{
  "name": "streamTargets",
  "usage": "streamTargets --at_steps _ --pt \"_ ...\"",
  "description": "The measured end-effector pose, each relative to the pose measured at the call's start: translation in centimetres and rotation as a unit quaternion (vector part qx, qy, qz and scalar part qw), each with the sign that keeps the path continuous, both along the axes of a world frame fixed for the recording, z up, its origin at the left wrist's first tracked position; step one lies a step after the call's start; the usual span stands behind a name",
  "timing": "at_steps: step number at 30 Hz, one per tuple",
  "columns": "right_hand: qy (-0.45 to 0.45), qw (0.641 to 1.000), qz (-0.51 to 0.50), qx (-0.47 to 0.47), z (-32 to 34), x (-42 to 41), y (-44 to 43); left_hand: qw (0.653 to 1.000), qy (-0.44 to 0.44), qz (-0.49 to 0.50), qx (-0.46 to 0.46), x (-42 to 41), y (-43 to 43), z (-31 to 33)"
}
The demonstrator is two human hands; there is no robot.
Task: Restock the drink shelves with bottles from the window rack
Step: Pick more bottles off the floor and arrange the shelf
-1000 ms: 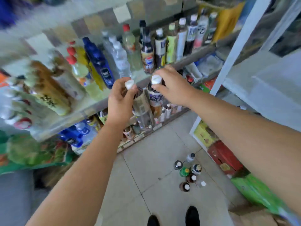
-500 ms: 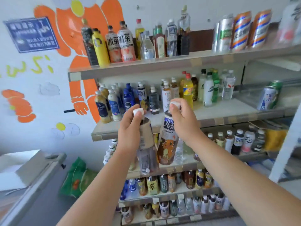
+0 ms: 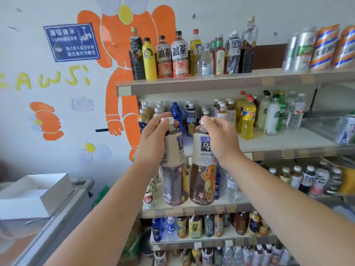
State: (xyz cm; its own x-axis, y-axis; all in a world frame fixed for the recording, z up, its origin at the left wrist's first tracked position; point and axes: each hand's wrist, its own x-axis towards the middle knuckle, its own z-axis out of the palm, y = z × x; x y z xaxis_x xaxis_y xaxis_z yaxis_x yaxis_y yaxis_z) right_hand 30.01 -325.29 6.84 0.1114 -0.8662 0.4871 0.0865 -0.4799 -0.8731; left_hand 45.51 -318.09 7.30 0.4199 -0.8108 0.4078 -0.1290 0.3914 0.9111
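Observation:
I hold two tall tea bottles with beige labels and white caps in front of the drink shelves. My left hand (image 3: 153, 139) grips the neck of the left tea bottle (image 3: 173, 169). My right hand (image 3: 219, 137) grips the neck of the right tea bottle (image 3: 203, 173), which shows an orange cartoon figure. Both hang upright, side by side, with their bases level with the third shelf (image 3: 192, 209). Their caps reach the second shelf (image 3: 288, 139), where similar bottles (image 3: 190, 118) stand at the left end.
The top shelf (image 3: 211, 84) carries tall bottles and cans at its right. Lower shelves (image 3: 211, 240) are packed with small bottles. A painted wall with a blue sign (image 3: 71, 42) lies left. A white box (image 3: 36, 192) sits on a grey cabinet at lower left.
The view swung up from the floor and tilted shelves to face the shelves squarely. Both hands kept their bottles and carried them closer to the shelves, now side by side and upright.

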Motion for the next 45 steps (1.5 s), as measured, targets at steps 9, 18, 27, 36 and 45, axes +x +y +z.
streamTargets --at_steps 9,18,27,36,45 --pt "0.015 0.998 -0.004 -0.053 -0.3 4.0 -2.0 0.995 -0.007 -0.079 -0.054 5.1 -3.1 -0.3" --pt "0.04 0.998 0.009 -0.054 -1.2 4.9 -5.8 0.99 -0.051 -0.127 -0.04 6.2 -8.8 -0.5" --pt "-0.006 1.0 -0.01 -0.029 -2.6 6.0 -15.0 0.984 -0.144 -0.106 0.004 7.5 -19.4 -0.1" --pt "0.056 0.997 0.005 -0.052 -2.0 4.9 -28.0 0.895 -0.442 0.01 0.067 6.6 -33.8 0.6" --pt "0.024 0.994 0.087 -0.057 -1.2 6.2 -35.6 0.817 -0.549 0.06 0.166 7.2 -42.0 1.6"
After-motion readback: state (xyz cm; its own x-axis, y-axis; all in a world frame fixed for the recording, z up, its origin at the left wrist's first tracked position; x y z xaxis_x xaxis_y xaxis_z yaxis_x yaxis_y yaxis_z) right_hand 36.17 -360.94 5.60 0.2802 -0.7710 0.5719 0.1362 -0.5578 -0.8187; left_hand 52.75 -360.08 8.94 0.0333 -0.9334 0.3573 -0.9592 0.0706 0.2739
